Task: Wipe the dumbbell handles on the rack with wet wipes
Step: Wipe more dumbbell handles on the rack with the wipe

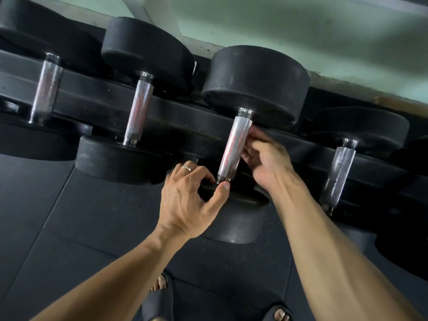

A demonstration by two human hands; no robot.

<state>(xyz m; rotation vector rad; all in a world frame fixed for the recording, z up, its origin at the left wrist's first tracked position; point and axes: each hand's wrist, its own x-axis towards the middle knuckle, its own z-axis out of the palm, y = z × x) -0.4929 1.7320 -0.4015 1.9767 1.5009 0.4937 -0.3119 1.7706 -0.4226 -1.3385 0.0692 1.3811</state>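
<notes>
A black dumbbell lies across the rack, its knurled steel handle (234,147) running from a far rubber head (254,82) to a near head (236,223). My left hand (187,200), with a ring on one finger, grips the top edge of the near head, its thumb just below the handle's near end. My right hand (268,163) is at the handle's right side, blurred, with its fingertips touching the steel. No wet wipe shows in either hand.
More dumbbells lie on the dark rack rail (97,100): handles to the left (139,107), far left (46,89) and right (340,172). Black rubber floor mats (81,216) lie below, with my sandalled feet (159,283) near the bottom edge. A pale green wall (278,24) stands behind the rack.
</notes>
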